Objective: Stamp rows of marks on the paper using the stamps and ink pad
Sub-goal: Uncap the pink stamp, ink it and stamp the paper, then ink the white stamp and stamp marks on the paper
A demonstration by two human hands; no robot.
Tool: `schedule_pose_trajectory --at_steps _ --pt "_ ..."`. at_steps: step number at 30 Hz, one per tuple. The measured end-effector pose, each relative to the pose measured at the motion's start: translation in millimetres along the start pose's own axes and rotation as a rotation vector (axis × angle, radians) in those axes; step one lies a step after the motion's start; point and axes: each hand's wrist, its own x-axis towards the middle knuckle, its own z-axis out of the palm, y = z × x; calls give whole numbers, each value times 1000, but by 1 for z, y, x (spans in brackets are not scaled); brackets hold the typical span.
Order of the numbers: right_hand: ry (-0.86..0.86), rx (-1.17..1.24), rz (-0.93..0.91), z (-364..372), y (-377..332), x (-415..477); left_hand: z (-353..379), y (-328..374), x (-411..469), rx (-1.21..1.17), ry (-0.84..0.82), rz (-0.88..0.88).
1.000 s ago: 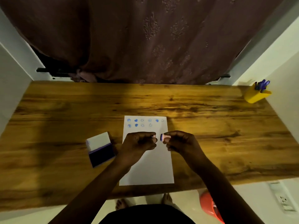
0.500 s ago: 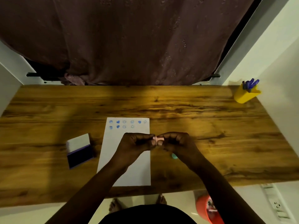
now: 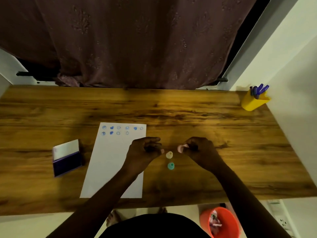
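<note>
Since the earlier frame the two hands have drawn apart: they met over a small pink piece then, and now the right hand (image 3: 199, 148) alone carries the pink stamp (image 3: 180, 148) off to the right of the paper, while the left hand (image 3: 145, 150) sits curled over the paper's right edge.

Largest first, the wooden surface (image 3: 188, 110) carries everything. On it the white paper (image 3: 109, 165) lies lengthwise toward the person, with one full row of blue marks (image 3: 122, 127) along its far end and a second row beneath it that stops partway across. The ink pad (image 3: 66, 158), lid open, lies well to the left of the paper, on the far side of the left arm from the pink stamp. A yellow pen holder (image 3: 253, 103) stands at the far right corner, out of the way.

Between the hands two small stamps stand on the bare wood: a cream stamp (image 3: 169, 154) and just nearer the person a teal stamp (image 3: 170, 166).

The right fingers pinch the pink stamp, its end pointing left. Those of the left hand are curled inward; whether they hold anything cannot be told.

Inking this stamp likely means crossing leftward over the paper, so the left hand is nearer the pad.
</note>
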Motion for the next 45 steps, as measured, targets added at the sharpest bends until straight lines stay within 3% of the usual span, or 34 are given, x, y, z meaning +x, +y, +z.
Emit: schedule_pose_trajectory --at_steps 3,7,16,20,26,32,35,39,45 --pt "24 -245 5 7 37 1 -2 -5 1 25 50 -17" --pt "-32 -355 10 17 56 -3 -3 -7 -1 54 78 -31" --pt "-83 -375 12 17 52 -3 0 -10 -3 83 87 -42" --pt "-12 -396 -51 12 26 1 -5 -13 -4 92 89 -36" --pt "-170 -383 -108 43 -24 22 -19 -21 -8 63 118 -28" --pt "-234 -456 -66 64 -26 35 -34 -28 -14 25 142 -4" --pt "-177 -339 -32 61 -29 40 -40 -29 -17 -8 143 -3" --pt "-122 11 24 53 -64 37 -48 -28 -21 -131 121 -16" --pt "-279 502 202 66 -122 23 -73 -29 -29 -409 75 25"
